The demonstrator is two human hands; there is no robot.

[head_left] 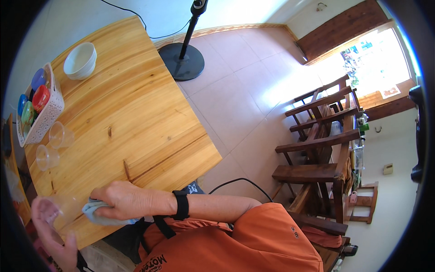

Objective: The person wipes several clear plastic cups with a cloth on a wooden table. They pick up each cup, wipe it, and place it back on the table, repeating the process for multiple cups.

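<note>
My right hand (120,199), with a black band at its wrist, is closed on a light-blue cloth (97,212) over the near left part of the wooden table (131,109). To its left, my left hand (52,231) curves around a clear plastic cup (69,206), its thumb apart from the fingers. This cup is faint and blurred, and its full outline is hard to make out. Two more clear plastic cups, one farther back (61,135) and one closer (47,157), lie on their sides at the table's left edge.
A white woven basket (52,102) with several colourful lidded containers stands at the left edge. Beyond it is a stack of white bowls (81,61). A black round stand base (181,63) is on the floor past the table; dark wooden chairs (317,131) are at the right.
</note>
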